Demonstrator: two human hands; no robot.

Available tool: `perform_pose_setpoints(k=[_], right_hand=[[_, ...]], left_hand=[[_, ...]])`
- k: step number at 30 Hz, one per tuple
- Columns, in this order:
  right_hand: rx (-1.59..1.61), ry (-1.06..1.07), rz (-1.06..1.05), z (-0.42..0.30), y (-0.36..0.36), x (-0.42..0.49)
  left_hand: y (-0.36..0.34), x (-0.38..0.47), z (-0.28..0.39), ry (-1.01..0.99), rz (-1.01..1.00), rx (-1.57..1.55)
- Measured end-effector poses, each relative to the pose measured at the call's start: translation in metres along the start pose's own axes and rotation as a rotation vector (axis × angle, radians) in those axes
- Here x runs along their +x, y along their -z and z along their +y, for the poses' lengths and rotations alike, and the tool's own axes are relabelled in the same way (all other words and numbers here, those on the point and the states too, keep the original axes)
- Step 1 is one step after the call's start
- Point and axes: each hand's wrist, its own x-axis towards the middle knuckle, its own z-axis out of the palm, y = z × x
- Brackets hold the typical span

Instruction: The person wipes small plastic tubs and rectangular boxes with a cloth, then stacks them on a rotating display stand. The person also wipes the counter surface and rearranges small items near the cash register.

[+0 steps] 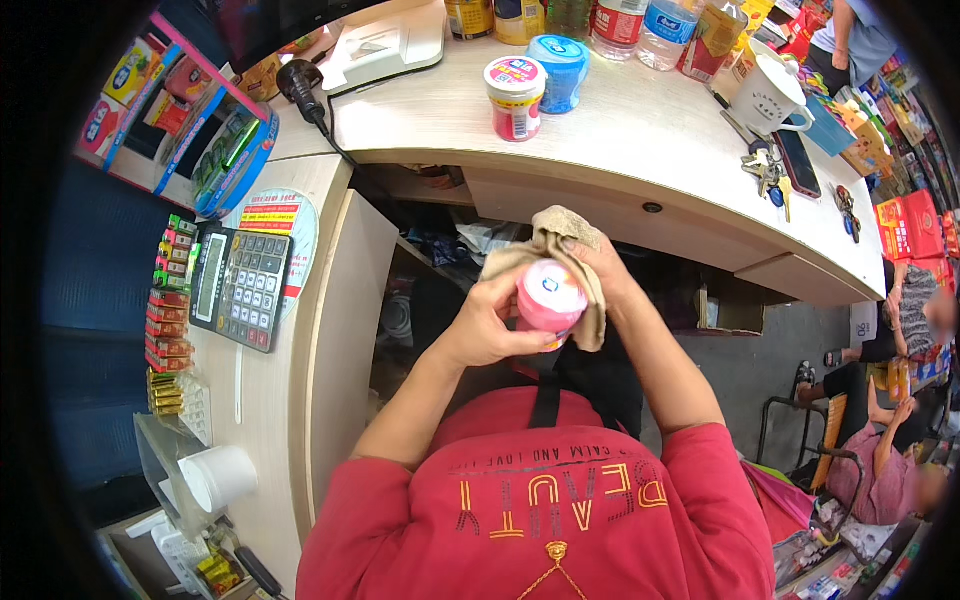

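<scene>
My left hand [486, 321] grips a pink plastic jar [551, 304] in front of my chest. A pale round end with a small mark faces up; I cannot tell whether it is the lid or the base. My right hand [606, 266] holds a beige cloth [564, 229], which drapes around the jar's far and right sides. On the counter [615, 112] beyond my hands stand a similar pink-and-white jar [515, 101] and, close beside it, a blue jar [561, 73].
A handheld scanner [301, 88], bottles [669, 34], a lidded white mug [765, 90], keys [766, 174] and a phone [798, 161] occupy the counter. At left lie a calculator [244, 289] and lighters [166, 330]. Seated people [877, 472] are at right, a standing person [862, 37] farther off.
</scene>
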Motion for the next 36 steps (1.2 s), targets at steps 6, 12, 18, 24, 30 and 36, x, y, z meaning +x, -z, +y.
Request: perform_pose_setpoints(k=[6,12,18,24,30,36], right_hand=[[0.177,0.037,0.19,0.03,-0.031,-0.024],[-0.797,0.365,0.08,0.011,-0.041,-0.04],[-1.223,0.414,-0.046,-0.012,-0.044,-0.02],[-1.069,0.114,-0.13,-0.025,-0.036,-0.013],[-0.169,-0.223,-0.276,-0.002,0.012,-0.007],[0.363,-0.312,0.336,0.038,-0.002,-0.025]], left_hand=[[0.019,0.008,-0.017,-0.015,0.212,-0.04],[0.042,0.002,-0.044,0.028,0.408,0.162],[0.017,-0.003,-0.044,0.02,0.285,0.601],[0.008,0.001,-0.033,-0.166,0.083,1.0],[-0.01,-0.005,-0.021,-0.252,-0.039,0.864],[0.007,0.006,-0.024,-0.194,0.183,0.707]])
